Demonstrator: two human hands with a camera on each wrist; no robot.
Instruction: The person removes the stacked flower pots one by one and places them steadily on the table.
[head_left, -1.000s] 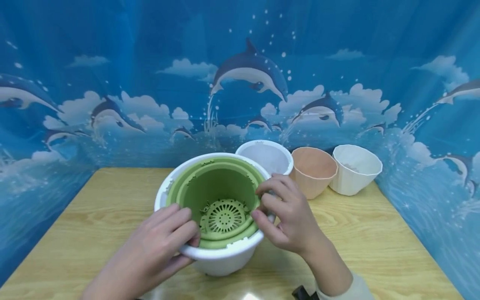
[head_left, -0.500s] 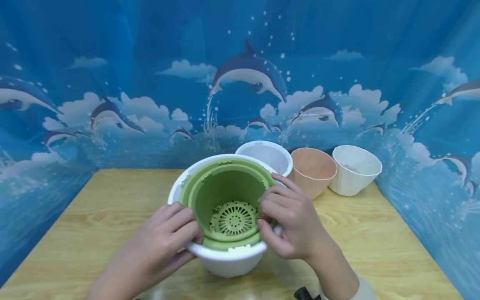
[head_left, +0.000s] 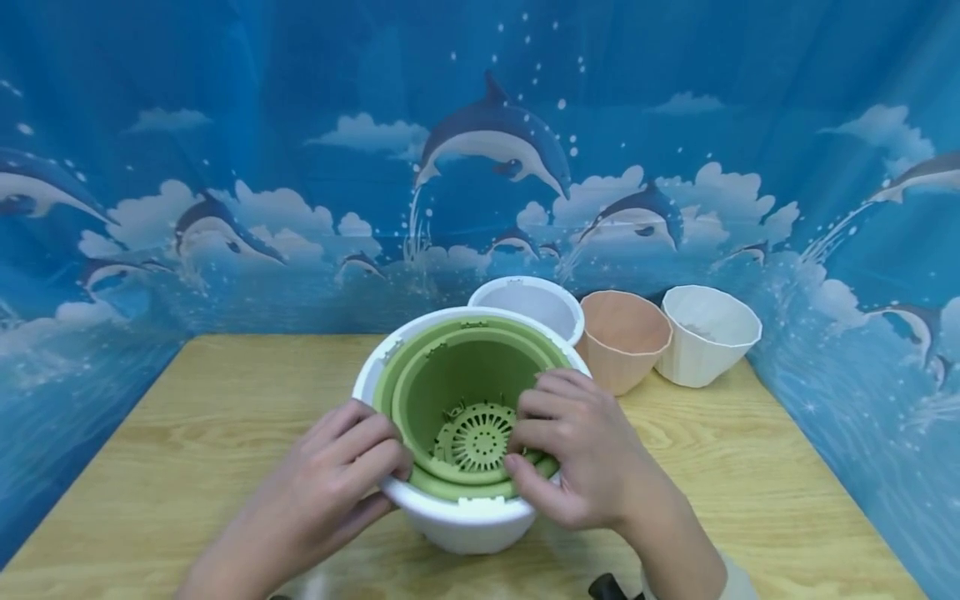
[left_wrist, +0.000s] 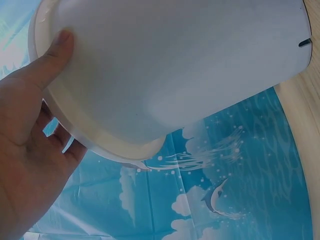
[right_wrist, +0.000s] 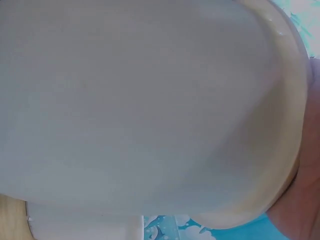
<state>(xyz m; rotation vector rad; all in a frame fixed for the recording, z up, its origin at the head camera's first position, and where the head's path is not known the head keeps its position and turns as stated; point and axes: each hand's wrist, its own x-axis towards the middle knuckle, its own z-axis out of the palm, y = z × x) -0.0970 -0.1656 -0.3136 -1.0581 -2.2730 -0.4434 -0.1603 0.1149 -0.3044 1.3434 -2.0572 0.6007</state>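
Note:
Two green plastic basket liners, one nested inside the other, sit in a white plastic flowerpot in the head view. The inner green liner has a slotted base. On the near left, my left hand grips the white pot's rim, fingers over the edge. In the left wrist view, its thumb presses the outer wall. At the right side, my right hand has its fingers curled over the inner green liner's rim, with the thumb against it. The right wrist view shows mostly the pot's wall; those fingertips are hidden there.
Behind and to the right stand a second white pot, an orange pot and a cream faceted pot. A black object lies at the wooden table's front edge. A dolphin-printed curtain surrounds the back and sides.
The white pot with its green liners has shifted rightward, both hands moving with it. The right hand's fingers have curled further over the green rim.

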